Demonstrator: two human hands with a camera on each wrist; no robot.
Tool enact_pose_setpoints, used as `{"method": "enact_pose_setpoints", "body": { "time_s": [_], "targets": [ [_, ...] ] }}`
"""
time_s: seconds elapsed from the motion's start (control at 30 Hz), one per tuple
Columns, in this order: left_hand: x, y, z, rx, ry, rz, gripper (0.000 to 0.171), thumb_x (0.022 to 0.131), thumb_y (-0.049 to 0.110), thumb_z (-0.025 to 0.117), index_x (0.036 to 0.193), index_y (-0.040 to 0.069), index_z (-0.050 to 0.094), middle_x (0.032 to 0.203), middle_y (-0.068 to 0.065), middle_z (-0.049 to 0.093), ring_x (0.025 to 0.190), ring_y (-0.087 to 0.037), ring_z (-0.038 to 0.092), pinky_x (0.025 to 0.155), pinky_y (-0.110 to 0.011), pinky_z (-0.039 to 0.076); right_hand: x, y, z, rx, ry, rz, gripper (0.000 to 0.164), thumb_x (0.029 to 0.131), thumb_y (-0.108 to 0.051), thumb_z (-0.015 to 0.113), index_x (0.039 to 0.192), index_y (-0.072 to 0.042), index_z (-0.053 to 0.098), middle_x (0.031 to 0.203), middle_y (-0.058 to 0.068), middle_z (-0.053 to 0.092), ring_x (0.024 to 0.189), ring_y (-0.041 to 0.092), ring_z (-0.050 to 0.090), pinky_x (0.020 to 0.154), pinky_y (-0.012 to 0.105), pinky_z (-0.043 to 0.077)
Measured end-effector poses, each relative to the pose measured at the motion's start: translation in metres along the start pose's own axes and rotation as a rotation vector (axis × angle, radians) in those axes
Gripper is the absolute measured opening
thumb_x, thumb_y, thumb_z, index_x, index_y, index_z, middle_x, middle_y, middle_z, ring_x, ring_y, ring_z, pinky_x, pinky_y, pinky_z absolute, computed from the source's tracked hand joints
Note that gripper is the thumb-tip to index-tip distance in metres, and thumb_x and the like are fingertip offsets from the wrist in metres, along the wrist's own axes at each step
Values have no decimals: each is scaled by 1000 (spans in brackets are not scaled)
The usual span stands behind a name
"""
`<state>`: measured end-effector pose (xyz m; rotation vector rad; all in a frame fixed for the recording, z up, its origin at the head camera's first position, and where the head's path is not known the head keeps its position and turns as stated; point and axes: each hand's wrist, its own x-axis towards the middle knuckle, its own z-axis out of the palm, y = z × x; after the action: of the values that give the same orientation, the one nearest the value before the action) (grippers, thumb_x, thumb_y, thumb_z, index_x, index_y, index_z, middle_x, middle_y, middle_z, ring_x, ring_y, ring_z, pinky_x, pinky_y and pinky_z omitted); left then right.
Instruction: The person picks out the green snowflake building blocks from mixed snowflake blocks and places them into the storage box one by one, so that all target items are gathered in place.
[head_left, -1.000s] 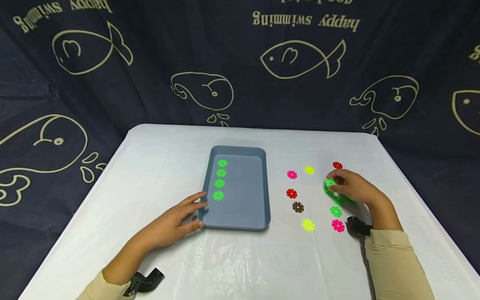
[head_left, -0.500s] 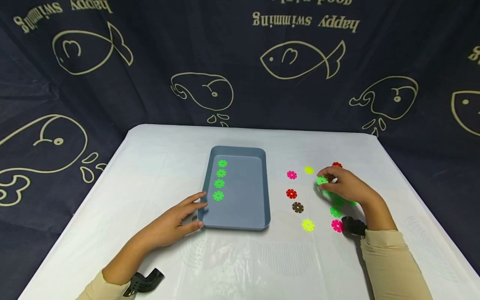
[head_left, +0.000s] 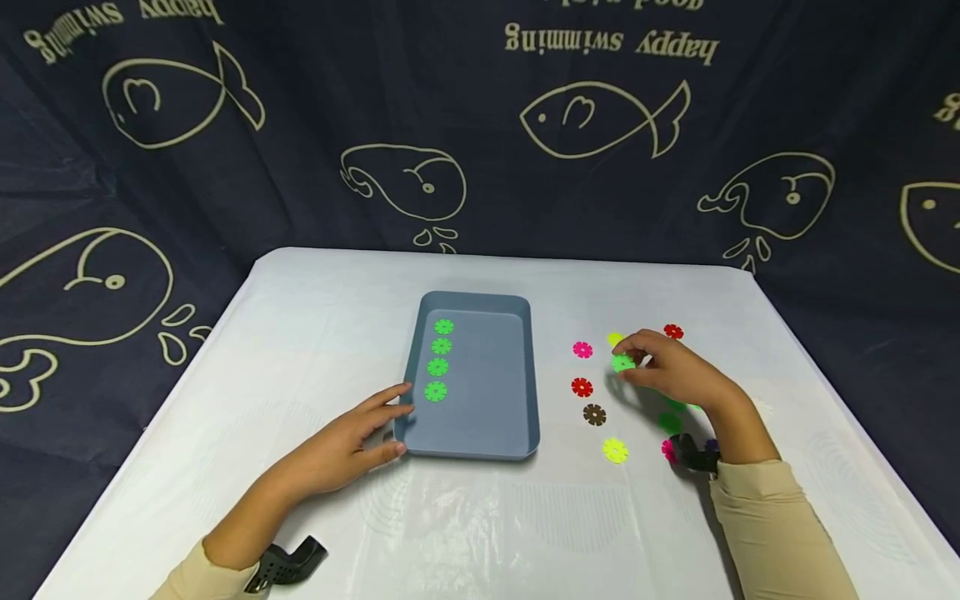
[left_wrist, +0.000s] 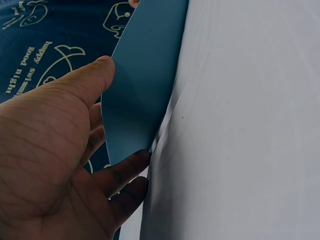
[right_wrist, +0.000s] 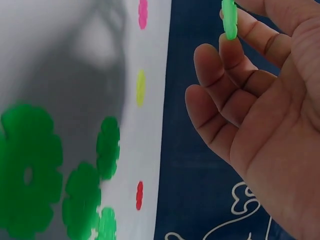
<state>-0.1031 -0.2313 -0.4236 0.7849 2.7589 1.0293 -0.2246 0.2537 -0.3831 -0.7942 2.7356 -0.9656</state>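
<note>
My right hand point(head_left: 678, 367) pinches a green notched plastic disc point(head_left: 622, 363) between thumb and fingertips, just above the table to the right of the tray. In the right wrist view that disc point(right_wrist: 229, 20) is seen edge-on at the top, with the other fingers loosely bent below it. My left hand point(head_left: 341, 450) touches the left wall of a blue-grey rectangular tray point(head_left: 491, 383), fingers fairly straight and spread. The left wrist view has its fingertips against the tray's wall point(left_wrist: 140, 80). Inside the tray, several green discs point(head_left: 437, 367) form a column along the left side.
Right of the tray lie pink point(head_left: 582, 350), red point(head_left: 582, 387), brown point(head_left: 595, 414) and yellow discs point(head_left: 615, 451). More green discs point(right_wrist: 30, 170) lie partly under the right hand. A red disc point(head_left: 673, 332) sits beyond it. A dark printed cloth point(head_left: 480, 125) hangs behind the white table.
My right hand has moved left toward the tray, carrying the green disc away from the other green ones. The left hand stays at the tray's edge.
</note>
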Motion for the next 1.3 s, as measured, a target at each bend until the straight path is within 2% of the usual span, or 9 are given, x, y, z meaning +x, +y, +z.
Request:
{"method": "enact_pose_setpoints", "body": {
  "time_s": [0.3, 0.53, 0.87, 1.1, 1.3],
  "targets": [
    [0, 0, -1, -5, -3, 1, 60, 97, 47, 62, 146, 13, 52, 162, 3, 26, 142, -27, 36, 106, -53, 39, 9, -11, 5, 10, -11, -50, 25, 90, -10, 74, 114, -8, 67, 103, 3, 60, 96, 21, 52, 82, 35, 46],
    [-1, -1, -1, -8, 3, 6, 58, 97, 40, 65, 146, 13, 52, 162, 2, 26, 141, -28, 36, 106, -53, 39, 21, -26, 9, 38, -32, -85, 24, 90, -10, 75, 112, -11, 67, 102, 1, 59, 95, 19, 53, 79, 32, 46],
    [0, -1, 0, 2, 4, 13, 60, 96, 45, 63, 145, 13, 52, 162, 4, 26, 145, -26, 30, 108, -52, 37, 41, -47, 21, 62, -73, -156, 25, 88, -9, 77, 110, -13, 67, 100, 0, 58, 94, 20, 54, 80, 33, 48],
    [-1, 0, -1, 0, 4, 13, 59, 96, 44, 64, 145, 12, 53, 162, 3, 27, 144, -26, 31, 108, -52, 37, 54, -68, 28, 37, -102, -223, 25, 89, -12, 75, 113, -11, 66, 96, -1, 56, 95, 24, 54, 82, 48, 48],
    [0, -1, 0, -6, 3, 11, 59, 96, 43, 65, 145, 13, 53, 162, 1, 27, 143, -26, 34, 107, -52, 38, 66, -86, 35, 23, -138, -260, 23, 90, -16, 75, 112, -14, 68, 95, -2, 55, 95, 25, 55, 81, 46, 49]
  ]
}}
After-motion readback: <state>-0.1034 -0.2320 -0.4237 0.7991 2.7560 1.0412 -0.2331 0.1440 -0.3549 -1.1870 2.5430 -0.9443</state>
